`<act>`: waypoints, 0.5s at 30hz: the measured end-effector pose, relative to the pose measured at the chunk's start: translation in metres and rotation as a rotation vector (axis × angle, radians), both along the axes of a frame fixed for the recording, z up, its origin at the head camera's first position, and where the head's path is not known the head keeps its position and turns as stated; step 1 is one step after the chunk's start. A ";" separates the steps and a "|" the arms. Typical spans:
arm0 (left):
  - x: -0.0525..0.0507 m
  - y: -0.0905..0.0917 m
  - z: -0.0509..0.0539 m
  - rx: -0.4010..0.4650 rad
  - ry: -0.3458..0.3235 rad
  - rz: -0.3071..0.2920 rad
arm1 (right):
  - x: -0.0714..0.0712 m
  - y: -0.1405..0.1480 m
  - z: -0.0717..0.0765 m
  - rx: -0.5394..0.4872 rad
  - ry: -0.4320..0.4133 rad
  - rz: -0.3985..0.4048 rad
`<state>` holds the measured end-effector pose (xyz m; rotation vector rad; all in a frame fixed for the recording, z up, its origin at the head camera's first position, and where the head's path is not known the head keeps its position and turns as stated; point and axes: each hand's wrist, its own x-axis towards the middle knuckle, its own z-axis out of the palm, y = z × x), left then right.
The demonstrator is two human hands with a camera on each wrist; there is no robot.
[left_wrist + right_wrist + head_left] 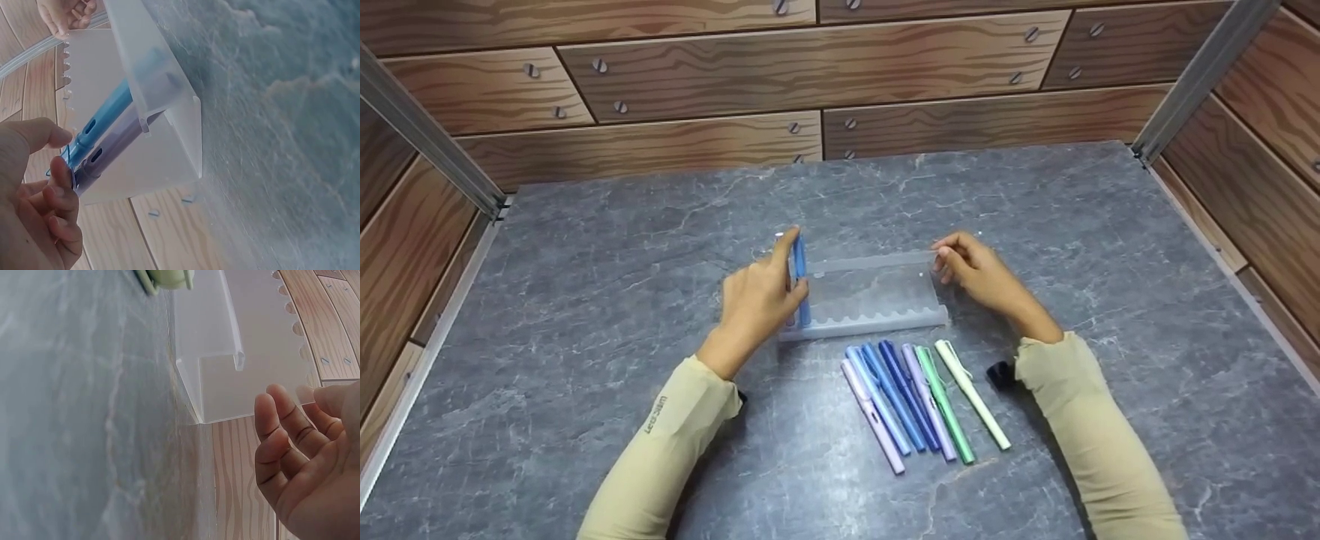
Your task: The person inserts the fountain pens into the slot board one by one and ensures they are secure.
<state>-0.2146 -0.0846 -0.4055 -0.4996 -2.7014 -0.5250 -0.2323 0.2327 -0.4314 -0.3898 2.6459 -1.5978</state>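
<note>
A clear plastic pen stand [877, 289] with notched edges sits on the grey marbled table. My left hand [757, 296] is at its left end and pinches the cap end of a light-blue pen [108, 111] between thumb and fingers. The pen leans in the stand, its lower end behind the front lip. Beside it, a lavender pen [115, 142] also leans in the stand, close to the fingers. At the opposite end my right hand [979, 274] pinches the stand's upper corner with thumb and fingertips; part of a fingertip shows through the plastic [264, 354].
Several pens lie side by side in front of the stand, among them a dark-blue pen [910, 394], a green pen [945, 405] and a pale-green pen [973, 396]. Wood-patterned panels [810, 71] wall the table's back and sides.
</note>
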 end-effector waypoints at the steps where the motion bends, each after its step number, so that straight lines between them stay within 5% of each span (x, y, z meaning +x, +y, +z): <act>1: 0.000 0.000 0.000 -0.002 -0.007 0.003 | 0.000 0.000 0.000 0.000 0.001 0.000; 9: 0.000 0.000 0.003 0.001 -0.047 0.015 | 0.002 0.000 0.001 0.006 0.006 -0.004; 15: 0.003 -0.001 0.002 0.025 0.031 0.002 | 0.002 -0.001 0.000 0.013 0.009 -0.003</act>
